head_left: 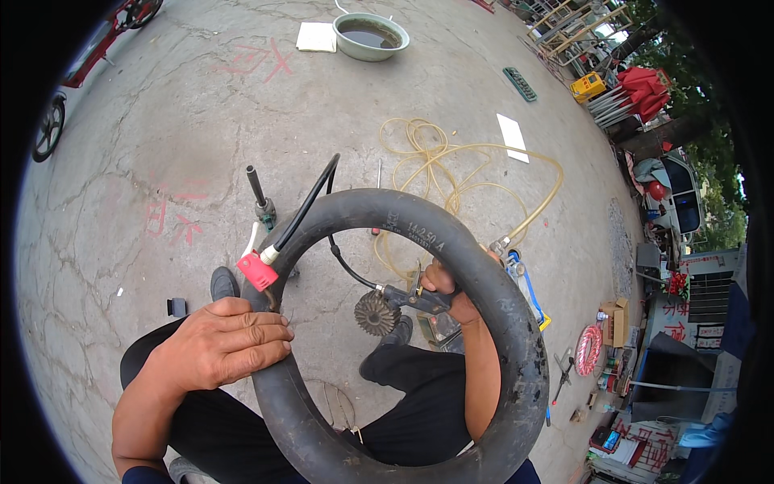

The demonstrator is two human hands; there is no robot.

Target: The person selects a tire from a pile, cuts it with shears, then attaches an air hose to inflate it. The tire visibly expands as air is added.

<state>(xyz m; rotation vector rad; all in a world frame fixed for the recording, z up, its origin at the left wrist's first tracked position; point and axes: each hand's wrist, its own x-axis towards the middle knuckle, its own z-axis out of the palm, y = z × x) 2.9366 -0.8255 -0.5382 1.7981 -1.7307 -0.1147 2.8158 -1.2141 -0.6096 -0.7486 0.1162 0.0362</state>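
A black rubber inner tube (476, 274), inflated into a ring, stands upright in front of me. My left hand (222, 343) grips its left side, just below a red chuck (257, 272) clamped at the tube with a black hose (310, 202) running up from it. My right hand (447, 294) reaches through the ring and holds a dark air tool (415, 298) with a round toothed wheel (376, 313) at its tip, fed by a thin black hose.
Cracked concrete with red painted marks lies all around. A coiled yellow hose (451, 173) lies behind the tube, a basin of dark water (370, 36) farther back. A hand pump (260, 198) stands at left. Tools and boxes crowd the right edge; a bike wheel (48, 127) sits far left.
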